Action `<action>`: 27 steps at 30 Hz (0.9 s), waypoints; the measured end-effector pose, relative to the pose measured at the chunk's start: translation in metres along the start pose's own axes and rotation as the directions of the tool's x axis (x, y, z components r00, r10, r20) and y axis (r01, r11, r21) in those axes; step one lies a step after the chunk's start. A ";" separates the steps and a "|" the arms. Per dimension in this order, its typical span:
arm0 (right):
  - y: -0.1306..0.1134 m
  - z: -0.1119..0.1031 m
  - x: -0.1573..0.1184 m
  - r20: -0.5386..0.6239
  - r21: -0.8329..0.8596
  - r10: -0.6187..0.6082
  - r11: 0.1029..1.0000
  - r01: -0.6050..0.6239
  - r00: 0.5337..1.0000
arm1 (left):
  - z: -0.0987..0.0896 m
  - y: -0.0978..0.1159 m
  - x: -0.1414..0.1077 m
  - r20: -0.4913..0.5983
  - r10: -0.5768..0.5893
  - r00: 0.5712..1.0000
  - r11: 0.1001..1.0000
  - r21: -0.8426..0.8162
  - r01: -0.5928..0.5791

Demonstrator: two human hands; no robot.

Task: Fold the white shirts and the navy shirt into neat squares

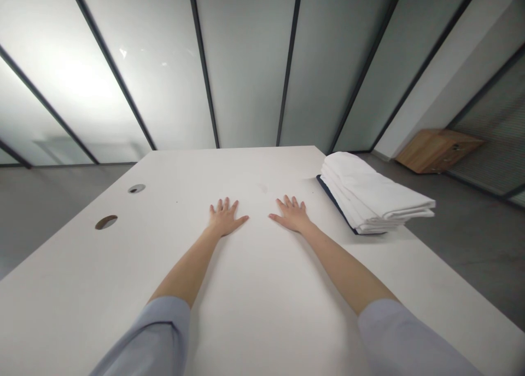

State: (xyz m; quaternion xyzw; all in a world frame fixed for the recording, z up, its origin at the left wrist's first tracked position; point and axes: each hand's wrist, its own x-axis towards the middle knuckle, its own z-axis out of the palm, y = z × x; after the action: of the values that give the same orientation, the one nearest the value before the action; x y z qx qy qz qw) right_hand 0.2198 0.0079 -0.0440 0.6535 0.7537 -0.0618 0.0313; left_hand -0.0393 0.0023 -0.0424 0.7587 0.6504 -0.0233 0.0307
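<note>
My left hand (pixel 223 218) lies palm down on the white table (pixel 262 288), its fingers spread and nothing in it. To its right, my right hand (pixel 292 214) rests flat on the same surface, also with fingers apart and holding nothing. A gap of bare tabletop separates the two thumbs. Right of my right hand sits a stack of folded white cloths (pixel 369 190), apart from the fingers. Beneath the stack, the edge of a dark blue cloth or flat item (pixel 336 201) shows; most of it is hidden.
Two round cable holes pierce the table's left side, one with a grey grommet (pixel 136 189) and one uncovered hole (pixel 106 222). The cloth stack reaches past the table's right edge. Behind stand frosted glass panels (pixel 246 64); a wooden cabinet (pixel 437 149) is on the floor at right.
</note>
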 end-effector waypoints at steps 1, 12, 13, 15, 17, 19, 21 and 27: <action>0.000 0.000 0.000 0.002 -0.002 0.000 1.000 0.000 1.000 | 0.000 0.000 0.000 -0.003 0.001 1.000 1.000 0.001 -0.001; -0.002 -0.001 -0.001 -0.010 0.006 0.003 1.000 -0.003 1.000 | -0.001 0.000 -0.002 -0.015 -0.001 1.000 1.000 0.008 0.001; -0.002 0.000 -0.001 -0.010 0.007 0.003 1.000 -0.003 1.000 | 0.000 0.000 -0.001 -0.015 0.001 1.000 1.000 0.007 -0.001; -0.001 0.000 -0.001 -0.011 0.009 0.004 1.000 -0.004 1.000 | 0.001 0.000 0.000 -0.015 0.004 1.000 1.000 0.007 -0.004; -0.001 0.001 0.000 -0.012 0.011 0.002 1.000 -0.002 1.000 | 0.002 -0.001 0.001 -0.015 0.006 1.000 1.000 0.009 -0.006; 0.000 0.001 -0.001 -0.010 0.014 0.000 1.000 0.000 1.000 | 0.003 -0.002 0.001 -0.015 0.008 1.000 1.000 0.008 -0.007; 0.000 0.000 -0.001 -0.003 0.018 -0.002 1.000 0.002 1.000 | 0.004 -0.003 0.002 -0.019 0.011 1.000 1.000 0.009 -0.010; 0.000 -0.002 -0.002 0.010 0.023 -0.001 1.000 0.001 1.000 | 0.005 -0.005 0.002 -0.018 0.018 1.000 1.000 0.008 -0.018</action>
State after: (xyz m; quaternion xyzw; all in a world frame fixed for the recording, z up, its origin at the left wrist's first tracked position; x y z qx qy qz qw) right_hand 0.2205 0.0063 -0.0415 0.6533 0.7530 -0.0736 0.0274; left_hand -0.0436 0.0051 -0.0480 0.7647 0.6438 -0.0187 0.0219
